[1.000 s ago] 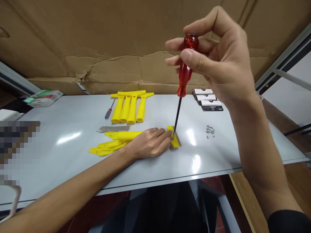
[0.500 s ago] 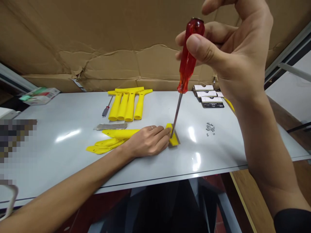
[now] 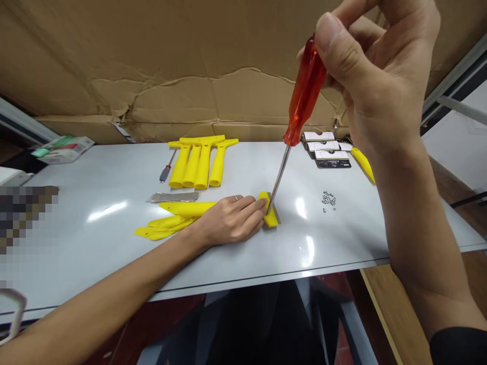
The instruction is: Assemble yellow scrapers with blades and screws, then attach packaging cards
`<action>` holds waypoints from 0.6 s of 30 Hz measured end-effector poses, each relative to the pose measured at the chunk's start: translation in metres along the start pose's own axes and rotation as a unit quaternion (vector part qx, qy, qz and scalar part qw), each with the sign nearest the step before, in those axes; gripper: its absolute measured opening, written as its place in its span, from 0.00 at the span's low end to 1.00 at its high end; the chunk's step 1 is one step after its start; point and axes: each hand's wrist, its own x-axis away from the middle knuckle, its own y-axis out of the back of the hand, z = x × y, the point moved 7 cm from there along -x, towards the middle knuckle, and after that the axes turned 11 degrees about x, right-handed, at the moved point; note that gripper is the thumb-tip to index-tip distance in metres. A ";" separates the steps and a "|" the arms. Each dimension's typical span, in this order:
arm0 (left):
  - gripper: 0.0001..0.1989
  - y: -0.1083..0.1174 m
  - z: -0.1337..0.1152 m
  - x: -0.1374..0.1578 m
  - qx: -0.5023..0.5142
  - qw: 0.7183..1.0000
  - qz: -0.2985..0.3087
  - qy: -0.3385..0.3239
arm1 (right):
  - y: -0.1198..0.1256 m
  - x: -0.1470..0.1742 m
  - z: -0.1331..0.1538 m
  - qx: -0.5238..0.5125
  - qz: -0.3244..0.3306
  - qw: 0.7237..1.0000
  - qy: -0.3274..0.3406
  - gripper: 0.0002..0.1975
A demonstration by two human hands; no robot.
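Note:
A red-handled screwdriver (image 3: 304, 99) leans toward the upper right, its tip on the yellow scraper (image 3: 271, 220). My right hand (image 3: 380, 81) pinches the top of its handle between thumb and fingers. Pressed on the table, my left hand (image 3: 236, 219) is closed over the scraper's handle, leaving only the head and a thin blade edge showing. Small screws (image 3: 329, 201) lie in a loose pile to the right. Flat yellow pieces (image 3: 163, 228) are fanned out beside my left wrist, partly under it.
Several yellow T-shaped handles (image 3: 203, 162) stand in a row at the back, near a small screwdriver (image 3: 166, 171). Metal blades (image 3: 175, 196) in clear wrap lie before them. Small boxes (image 3: 327, 149) and a yellow piece (image 3: 363, 165) are at back right. Cardboard (image 3: 171, 101) walls the rear.
My right hand has shifted right, closing its fingers on the handle's top. The screwdriver leans further right, with its tip still at the scraper head. My left hand stays in place.

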 end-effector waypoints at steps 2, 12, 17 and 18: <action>0.03 0.000 0.000 0.000 -0.001 1.000 -0.002 -0.001 | 0.000 0.000 -0.003 -0.008 -0.005 1.000 -0.018 0.11; 0.04 0.000 0.000 -0.001 0.010 1.000 -0.002 0.003 | -0.002 0.002 -0.004 -0.056 0.076 0.995 -0.027 0.18; 0.04 0.002 0.000 -0.002 0.013 1.000 -0.007 0.002 | -0.003 0.001 -0.006 -0.016 0.048 0.999 -0.012 0.15; 0.04 0.002 0.000 -0.002 0.013 1.000 -0.007 0.002 | -0.002 0.001 -0.006 -0.016 0.043 0.999 -0.004 0.16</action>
